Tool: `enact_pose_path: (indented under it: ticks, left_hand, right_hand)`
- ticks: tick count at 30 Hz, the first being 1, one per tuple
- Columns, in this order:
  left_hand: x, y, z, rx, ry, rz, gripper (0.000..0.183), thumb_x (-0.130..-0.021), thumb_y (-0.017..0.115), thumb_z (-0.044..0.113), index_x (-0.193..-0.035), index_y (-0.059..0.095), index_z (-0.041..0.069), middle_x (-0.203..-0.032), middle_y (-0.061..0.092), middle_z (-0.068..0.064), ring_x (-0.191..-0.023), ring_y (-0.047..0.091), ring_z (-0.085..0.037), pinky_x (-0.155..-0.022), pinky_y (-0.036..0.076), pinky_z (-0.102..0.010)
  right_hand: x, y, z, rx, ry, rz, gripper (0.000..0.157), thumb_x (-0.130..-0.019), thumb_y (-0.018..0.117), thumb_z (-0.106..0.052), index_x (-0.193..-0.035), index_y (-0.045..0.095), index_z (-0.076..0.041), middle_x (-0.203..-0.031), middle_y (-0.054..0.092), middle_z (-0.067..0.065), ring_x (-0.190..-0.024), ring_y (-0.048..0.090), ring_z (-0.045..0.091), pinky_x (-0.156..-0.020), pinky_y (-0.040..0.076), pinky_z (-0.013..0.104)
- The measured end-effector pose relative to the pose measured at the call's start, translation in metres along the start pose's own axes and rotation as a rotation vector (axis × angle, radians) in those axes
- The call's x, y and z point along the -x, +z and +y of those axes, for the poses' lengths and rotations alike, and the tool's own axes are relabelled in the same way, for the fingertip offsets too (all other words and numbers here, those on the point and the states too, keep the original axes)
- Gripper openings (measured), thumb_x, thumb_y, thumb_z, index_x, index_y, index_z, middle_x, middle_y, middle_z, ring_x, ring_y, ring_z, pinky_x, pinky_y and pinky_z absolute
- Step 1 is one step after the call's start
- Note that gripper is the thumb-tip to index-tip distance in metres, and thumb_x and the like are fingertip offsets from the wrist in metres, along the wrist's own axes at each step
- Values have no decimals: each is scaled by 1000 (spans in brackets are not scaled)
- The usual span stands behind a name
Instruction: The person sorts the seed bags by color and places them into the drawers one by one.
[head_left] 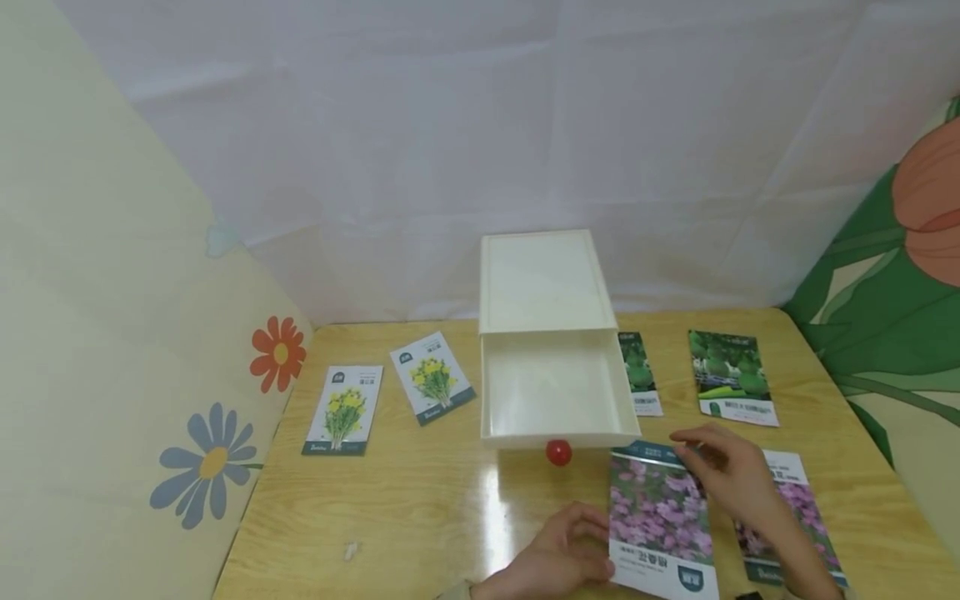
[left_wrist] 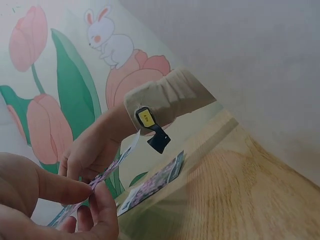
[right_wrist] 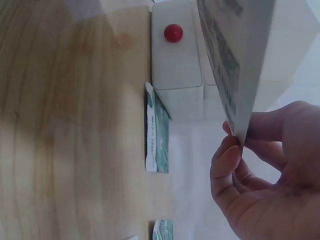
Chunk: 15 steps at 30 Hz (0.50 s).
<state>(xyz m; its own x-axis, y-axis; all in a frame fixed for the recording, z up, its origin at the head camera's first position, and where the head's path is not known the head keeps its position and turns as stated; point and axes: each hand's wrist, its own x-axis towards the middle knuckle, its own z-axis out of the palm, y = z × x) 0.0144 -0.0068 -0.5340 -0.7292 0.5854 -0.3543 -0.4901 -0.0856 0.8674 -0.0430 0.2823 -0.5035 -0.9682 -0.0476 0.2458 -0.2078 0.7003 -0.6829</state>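
A seed packet with purple flowers [head_left: 660, 508] is held up between both hands, in front of a white drawer box. My left hand [head_left: 558, 554] pinches its left edge; in the left wrist view the thumb and fingers [left_wrist: 102, 202] meet on that edge. The upper right corner is pinched by my right hand [head_left: 731, 471]. From the right wrist, the packet [right_wrist: 240, 75] appears nearly edge-on, above the tabletop. Another purple-flower packet [head_left: 806, 508] lies on the table, partly covered by the right forearm.
The white box [head_left: 543, 279] has its drawer [head_left: 555, 392] pulled out, with a red knob [head_left: 558, 452] in front. Two yellow-flower packets [head_left: 343, 410] [head_left: 432, 377] lie left of it. To the right lie two green gourd packets [head_left: 733, 377] [head_left: 639, 372], one partly hidden by the box.
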Motion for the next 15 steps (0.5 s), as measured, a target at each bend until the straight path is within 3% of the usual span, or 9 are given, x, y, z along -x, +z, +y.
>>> enact_pose_path:
  ticks: [7, 11, 15]
  left_hand:
    - [2, 5, 10, -136, -9, -40, 48, -89, 70, -9, -126, 60, 20, -118, 70, 10, -92, 71, -7, -86, 59, -19]
    - [3, 7, 15, -141, -17, -64, 47, -90, 70, -9, -126, 61, 20, -119, 69, 11, -93, 71, -6, -86, 59, -20]
    - [4, 10, 20, -151, -42, -71, 45, -92, 70, -5, -125, 61, 23, -122, 69, 13, -99, 71, -8, -88, 60, -22]
  right_hand:
    - [1, -13, -2, 3, 96, -51, 13, -101, 75, -12, -112, 81, -8, -97, 77, 3, -72, 63, 0, -57, 54, 24]
    - [2, -19, -5, -1, 138, -91, 17, -103, 73, -19, -114, 80, -7, -96, 77, 2, -71, 62, 2, -57, 52, 25]
    - [3, -26, -8, -13, 125, -99, 14, -103, 74, -17, -113, 80, -9, -98, 78, 1, -76, 65, -1, -61, 55, 23]
